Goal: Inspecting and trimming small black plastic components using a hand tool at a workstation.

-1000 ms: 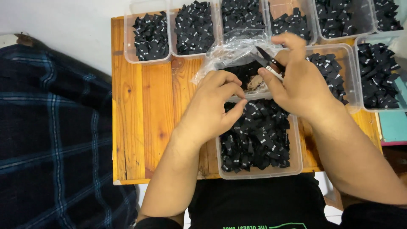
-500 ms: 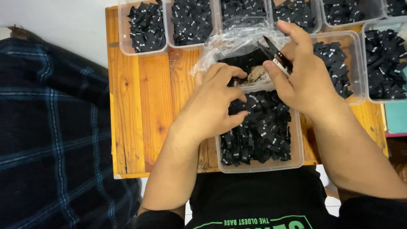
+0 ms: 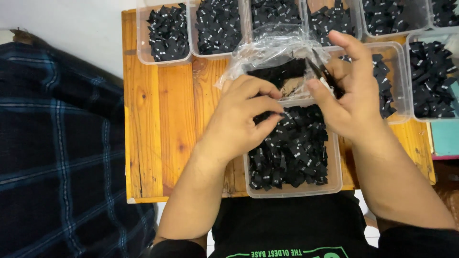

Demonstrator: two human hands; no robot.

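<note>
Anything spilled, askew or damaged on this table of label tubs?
Nothing stands out. The black labels stay inside their clear tubs, none loose on the wooden table. The left hand and right hand hold a crumpled clear plastic bag.

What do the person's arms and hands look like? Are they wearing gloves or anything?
No gloves. The left hand and right hand are bare, with no rings or watch showing. Both forearms are bare too. Black short sleeves show at the bottom edge, part of a black T-shirt with green print.
</note>
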